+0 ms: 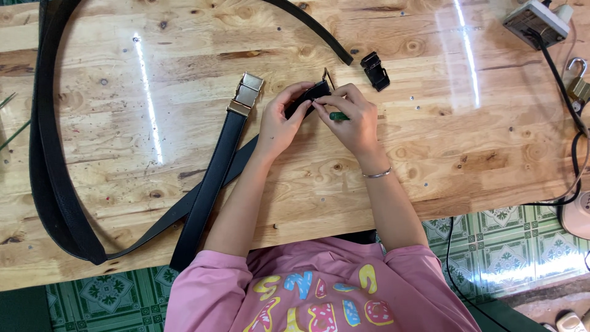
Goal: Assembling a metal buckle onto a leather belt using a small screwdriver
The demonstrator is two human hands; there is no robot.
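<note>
Both forearms reach forward over the table (430, 154), wrists close together. The left hand (279, 123) curls its fingers around a black belt end (305, 98), pinching it just above the wood. The right hand (353, 120) is closed on a green-handled tool (338, 116), tip pressed to the belt end. The tool's tip is hidden behind the fingers. A gold buckle (247, 93) lies just left.
</note>
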